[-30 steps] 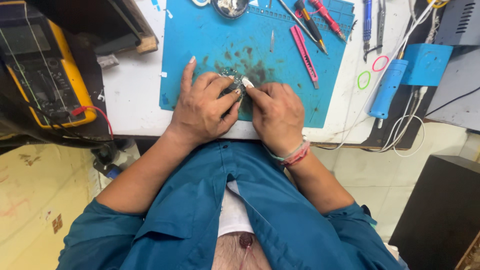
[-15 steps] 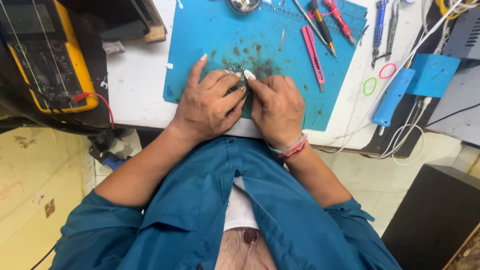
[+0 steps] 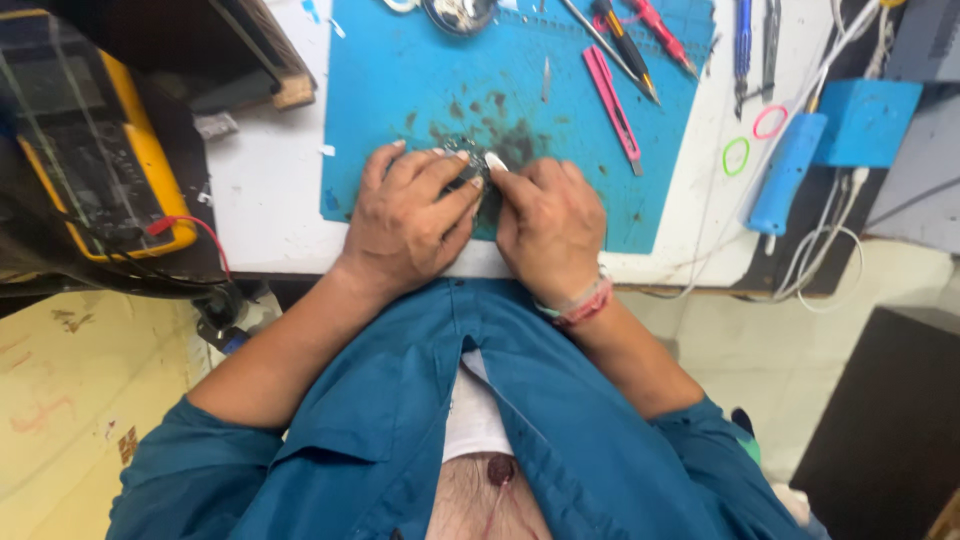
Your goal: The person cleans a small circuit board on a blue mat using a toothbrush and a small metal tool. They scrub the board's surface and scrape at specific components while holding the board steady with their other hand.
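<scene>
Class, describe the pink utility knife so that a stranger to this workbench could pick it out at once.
Start at the blue work mat on the white table. Near the mat's upper right lies the pink utility knife, slanting towards the front edge. It is flat and pink all over, unlike the round-handled screwdrivers just above it.

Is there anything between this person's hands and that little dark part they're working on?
Nothing visible. Both the left hand and the right hand already grip the small dark part directly on the blue mat; the pink knife lies off to one side.
</scene>
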